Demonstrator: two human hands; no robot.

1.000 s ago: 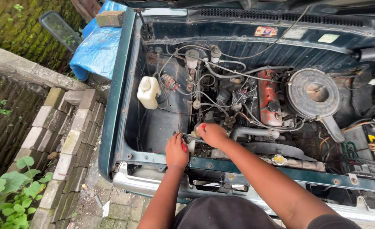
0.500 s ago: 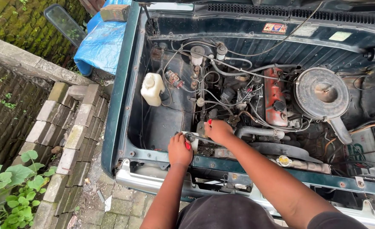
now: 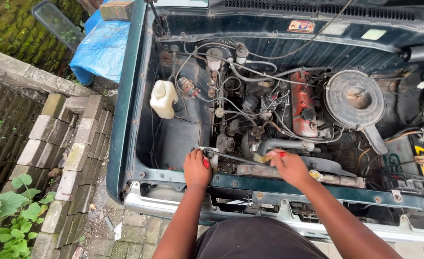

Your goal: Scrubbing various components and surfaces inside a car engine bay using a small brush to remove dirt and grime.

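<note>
With our left hand [image 3: 197, 168] pressed closed around the hose end [image 3: 211, 154] just left of the grey radiator hose [image 3: 283, 144], our right hand [image 3: 288, 165] pinches a small brush [image 3: 263, 157] beneath it, best worked in short, gentle strokes

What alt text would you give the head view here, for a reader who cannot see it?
A person leans over an open car engine bay, the left hand gripping a metal part at the front rail and the right hand holding a small brush-like tool near a grey hose. A round air cleaner sits right, a white reservoir left; paving bricks lie beside the car.
</note>
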